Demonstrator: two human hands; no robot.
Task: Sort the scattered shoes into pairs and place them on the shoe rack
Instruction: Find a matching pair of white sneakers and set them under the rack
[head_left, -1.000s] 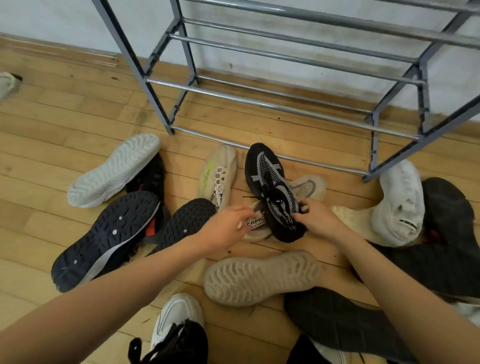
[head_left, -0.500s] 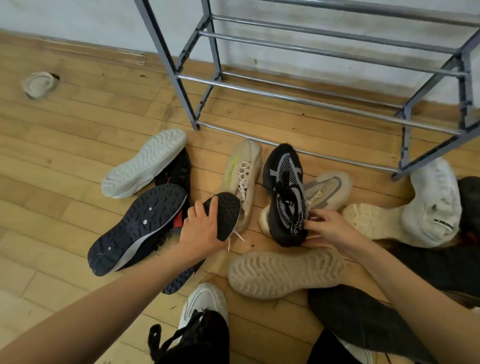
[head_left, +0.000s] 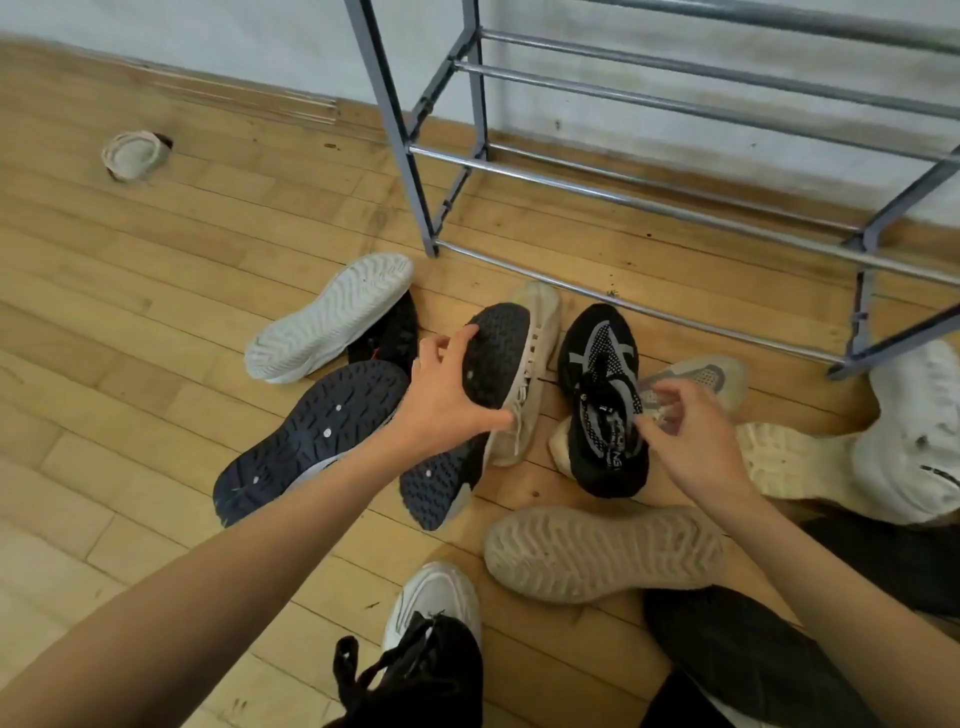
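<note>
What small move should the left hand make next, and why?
Probably lay the dark-soled shoe that the left hand grips beside the matching shoe: both show the same studded navy tread, likely a pair. The right hand pinches the black knit shoe.

Single head cam only, so we're not getting any overlap with a second view. We're looking forward and down from the person's head, wide-angle, sitting close over the floor (head_left: 130, 312). We're catching the left hand (head_left: 447, 405) on the dark-soled shoe (head_left: 496, 353) and the right hand (head_left: 691, 441) mid-frame, with the shoe rack (head_left: 395, 130) top right against the wall (head_left: 208, 31).
</note>
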